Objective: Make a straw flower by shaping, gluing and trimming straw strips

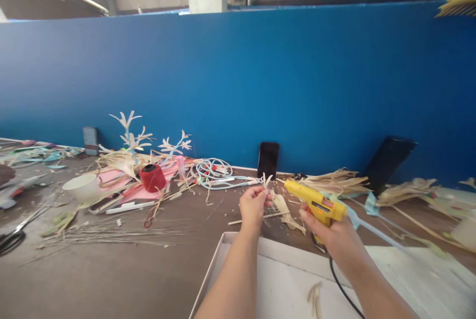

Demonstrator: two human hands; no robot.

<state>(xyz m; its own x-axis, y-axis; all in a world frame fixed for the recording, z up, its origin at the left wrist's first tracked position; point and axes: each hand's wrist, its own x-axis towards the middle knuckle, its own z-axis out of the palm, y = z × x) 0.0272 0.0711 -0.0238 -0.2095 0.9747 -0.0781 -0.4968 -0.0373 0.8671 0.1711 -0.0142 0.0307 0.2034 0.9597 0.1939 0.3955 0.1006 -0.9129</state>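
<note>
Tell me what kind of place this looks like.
Probably a craft workbench. The right hand holds a yellow glue gun, the left hand pinches a small straw flower, and dried straw strips and finished straw blossoms lie along a blue partition.

Your left hand pinches a small pale straw flower between its fingertips, held up over the brown table. Your right hand grips a yellow glue gun — nozzle aimed left, near the flower but not touching it. A black cord trails from the gun across the white tray below your forearms. Farther left lie a red spool and a white cup — amid loose straw. A dark phone leans against the blue wall.
</note>
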